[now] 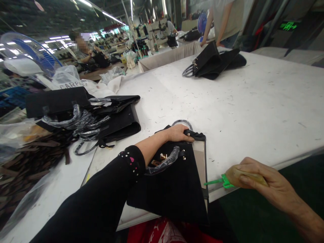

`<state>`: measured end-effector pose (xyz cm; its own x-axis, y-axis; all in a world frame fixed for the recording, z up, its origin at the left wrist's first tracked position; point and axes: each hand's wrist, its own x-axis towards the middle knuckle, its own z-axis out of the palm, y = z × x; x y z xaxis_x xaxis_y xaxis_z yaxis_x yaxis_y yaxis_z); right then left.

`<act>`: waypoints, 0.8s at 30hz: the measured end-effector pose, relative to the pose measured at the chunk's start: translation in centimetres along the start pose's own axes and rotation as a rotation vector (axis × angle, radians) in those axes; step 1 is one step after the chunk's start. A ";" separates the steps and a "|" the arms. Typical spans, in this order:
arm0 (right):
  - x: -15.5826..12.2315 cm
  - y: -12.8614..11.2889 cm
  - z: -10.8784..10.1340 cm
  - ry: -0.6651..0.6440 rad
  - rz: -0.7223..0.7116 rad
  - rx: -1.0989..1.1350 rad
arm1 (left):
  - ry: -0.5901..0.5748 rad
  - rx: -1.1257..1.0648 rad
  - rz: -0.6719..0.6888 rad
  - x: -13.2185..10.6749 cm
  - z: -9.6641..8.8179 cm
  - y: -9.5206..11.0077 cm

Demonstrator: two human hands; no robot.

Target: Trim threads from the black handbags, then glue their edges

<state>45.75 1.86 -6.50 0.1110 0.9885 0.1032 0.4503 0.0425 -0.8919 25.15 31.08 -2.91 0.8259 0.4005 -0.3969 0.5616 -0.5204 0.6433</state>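
A black handbag [167, 192] lies on the white table in front of me, its front edge hanging over the table's side. One plastic-wrapped handle [169, 163] rests on its front, near gold-coloured metal fittings. My left hand [180, 133] grips the bag's upper edge by the far handle, fingers curled over it. In my right hand [253, 173] is a yellowish squeeze bottle with a green nozzle [215, 182]. The nozzle tip points left at the bag's right side, where a beige strip shows; whether it touches cannot be made out.
Several black bags [116, 121] with wrapped handles are piled at left, beside a heap of dark brown strips [27, 168]. Another black bag [215, 62] lies at the table's far side, near a standing person. A blue fan [37, 54] stands at far left.
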 end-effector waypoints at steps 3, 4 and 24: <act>-0.3 0.1 0.3 0.126 -0.015 -0.015 | 0.003 0.005 0.003 0.0 0.0 0.1; -0.4 0.0 0.4 0.140 -0.014 -0.014 | 0.005 0.006 0.004 0.0 0.0 0.1; -2.1 -2.0 1.0 0.093 -0.021 -0.026 | 0.002 0.029 0.008 -0.1 -0.1 0.1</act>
<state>43.70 -0.19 -5.43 0.1831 0.9695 0.1631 0.4763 0.0577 -0.8774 25.14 31.10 -2.78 0.8304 0.3974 -0.3906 0.5560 -0.5449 0.6276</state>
